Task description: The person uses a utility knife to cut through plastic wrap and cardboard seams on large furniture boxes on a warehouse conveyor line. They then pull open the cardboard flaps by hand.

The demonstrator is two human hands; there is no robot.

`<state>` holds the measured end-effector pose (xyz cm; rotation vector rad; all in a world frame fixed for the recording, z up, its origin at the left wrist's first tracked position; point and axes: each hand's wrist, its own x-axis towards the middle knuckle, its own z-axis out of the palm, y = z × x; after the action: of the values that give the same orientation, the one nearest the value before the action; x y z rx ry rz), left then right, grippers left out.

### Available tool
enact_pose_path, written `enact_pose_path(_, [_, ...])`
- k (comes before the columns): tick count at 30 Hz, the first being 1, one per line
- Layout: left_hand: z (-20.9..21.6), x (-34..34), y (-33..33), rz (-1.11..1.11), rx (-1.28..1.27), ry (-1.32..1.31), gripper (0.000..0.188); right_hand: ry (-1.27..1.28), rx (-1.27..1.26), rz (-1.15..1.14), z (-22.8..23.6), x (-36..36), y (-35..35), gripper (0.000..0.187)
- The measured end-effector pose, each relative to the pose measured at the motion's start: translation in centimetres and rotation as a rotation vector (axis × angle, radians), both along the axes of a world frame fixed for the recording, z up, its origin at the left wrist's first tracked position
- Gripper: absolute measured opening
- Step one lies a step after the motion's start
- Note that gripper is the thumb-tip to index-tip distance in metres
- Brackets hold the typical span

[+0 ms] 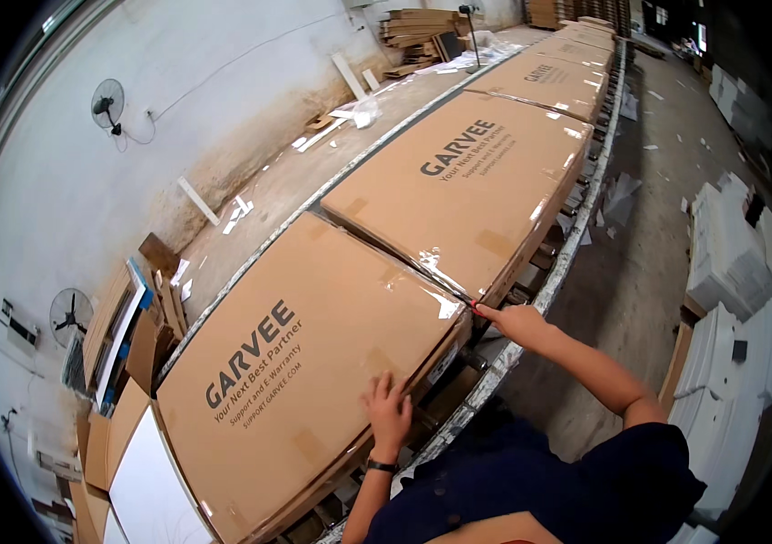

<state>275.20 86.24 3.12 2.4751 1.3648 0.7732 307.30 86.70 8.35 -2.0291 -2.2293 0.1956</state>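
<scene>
Biggest risk: the near carton (295,363) is large, flat and sits on a roller conveyor (576,227) with its right-hand edge close to the conveyor rail. Both hands are on that edge only, so a push or lift there could skew it on the rollers and jam it into the next carton (468,190) just beyond the right hand, or tip the edge off the rail toward the person.

Second: the clear tape (436,272) over the gap between the two cartons looks wrinkled and loose. It could snag or peel if the boxes shift apart.

Smaller: fingers between the two carton corners are a pinch point.

Orientation: the near carton lies flat, printed face up. Its long axis runs from below the left hand up and right toward the right hand, in line with the row of cartons receding away.

Hands:
- left hand (388,408): open, fingers spread, palm down on the carton top near its edge, holding nothing.
- right hand (513,319): at the far corner, fingertips at the tape seam. Something small and red shows at the fingertips; can't tell if it's a tool or a fingernail.
</scene>
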Motion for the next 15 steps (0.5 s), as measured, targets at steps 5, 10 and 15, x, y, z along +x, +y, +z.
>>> enact_pose_path(5, [0.4,-4.5,-2.7,0.566,-0.018,0.131,0.042,0.001,0.255,-0.147,-8.0,-0.7,-6.9,0.057])
enact_pose_path(10, [-0.5,-4.7,-2.4,0.522,0.032,0.145,0.042,0.073,0.303,-0.234,-12.6,-1.8,-7.9,0.057])
enact_pose_path(15, [-0.3,-3.4,-2.6,0.505,0.060,0.176,0.029,0.024,0.111,-0.235,-16.1,-0.7,-11.2,0.053])
